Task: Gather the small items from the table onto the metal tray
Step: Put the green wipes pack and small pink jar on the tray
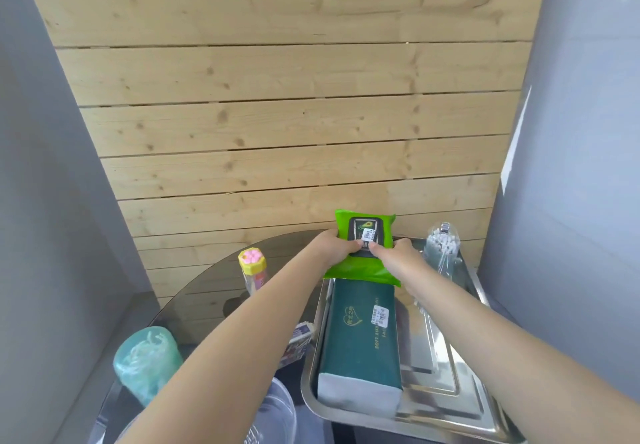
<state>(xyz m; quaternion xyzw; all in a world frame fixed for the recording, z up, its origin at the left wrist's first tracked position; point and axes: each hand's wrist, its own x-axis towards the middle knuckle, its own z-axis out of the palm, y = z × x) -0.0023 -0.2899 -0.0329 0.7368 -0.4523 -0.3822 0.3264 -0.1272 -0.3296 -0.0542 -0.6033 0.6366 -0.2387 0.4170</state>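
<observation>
Both my hands hold a bright green wet-wipe pack [360,272] over the far end of the metal tray [446,391]. My left hand [334,246] grips its left side and my right hand [398,256] its right side, thumbs on the black lid. A long dark green tissue pack [360,343] lies lengthwise in the tray, just below the wipes. A clear cotton-swab container [441,253] stands at the tray's far right. On the dark round table [207,291] left of the tray are a yellow-capped tube [252,267], a teal jar [145,360] and a small printed box [298,339].
A wooden plank wall rises right behind the table. Grey walls close in on both sides. A clear plastic cup [277,409] sits near the table's front edge, under my left forearm.
</observation>
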